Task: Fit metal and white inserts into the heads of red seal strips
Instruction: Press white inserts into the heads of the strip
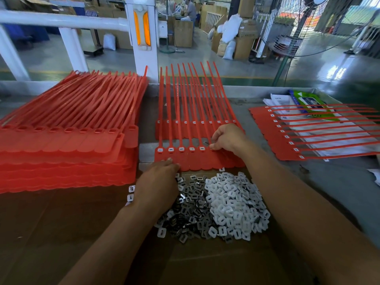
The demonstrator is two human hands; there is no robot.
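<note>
The strip sheet (197,159) being worked lies in the middle of the surface (329,182), just past the two piles: metal inserts (185,204) on the left, white inserts (234,202) on the right. Five heads (181,149) from the left show a white piece seated, and the right hand (226,138) is at the sixth. The left hand (158,179) lies on the sheet's near edge, fingers fairly straight and holding nothing, so the sheet shouldn't skate. My tip: push each piece square into its pocket, metal first I'd guess, then the white one until flush. The right hand's grip is bunched, fingertips (214,147) down at that head, but I can't tell if an insert is pinched in there because the knuckles cover it. The heads further right are hidden under that hand too, and the small dark thing just left of the fingertips is too blurry to call.
</note>
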